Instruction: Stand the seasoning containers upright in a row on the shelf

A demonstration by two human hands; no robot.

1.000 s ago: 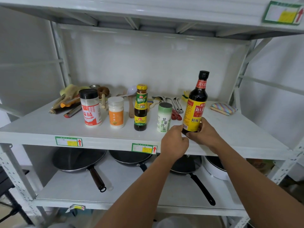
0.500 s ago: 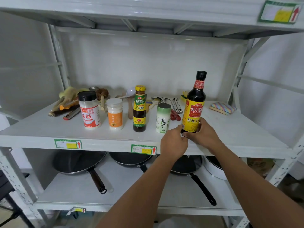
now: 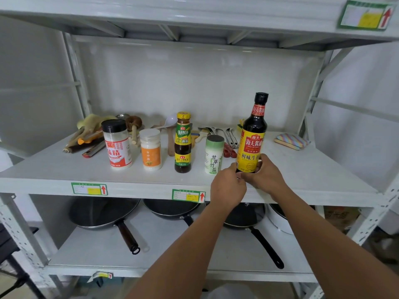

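Note:
A tall dark soy sauce bottle [image 3: 253, 134] with a yellow label stands upright near the front of the white shelf [image 3: 302, 169]. My right hand [image 3: 266, 173] wraps its base from the right, and my left hand [image 3: 227, 188] pinches the base from the left. To its left, upright in a row: a green-lidded salt canister [image 3: 213, 155], a small dark oyster sauce bottle [image 3: 182, 143], a white jar with an orange label [image 3: 150, 153], and a black-lidded jar with a red label [image 3: 117, 144].
Behind the row lie wooden tools [image 3: 90, 134], a white spoon [image 3: 168, 121], metal cutlery [image 3: 228, 137] and a striped sponge [image 3: 291, 141] at the far right. Pans [image 3: 103, 214] sit on the lower shelf. An upper shelf hangs overhead.
The soy sauce bottle stays in both hands at the same spot; it has turned slightly, showing more of its label front. The view shifted a little.

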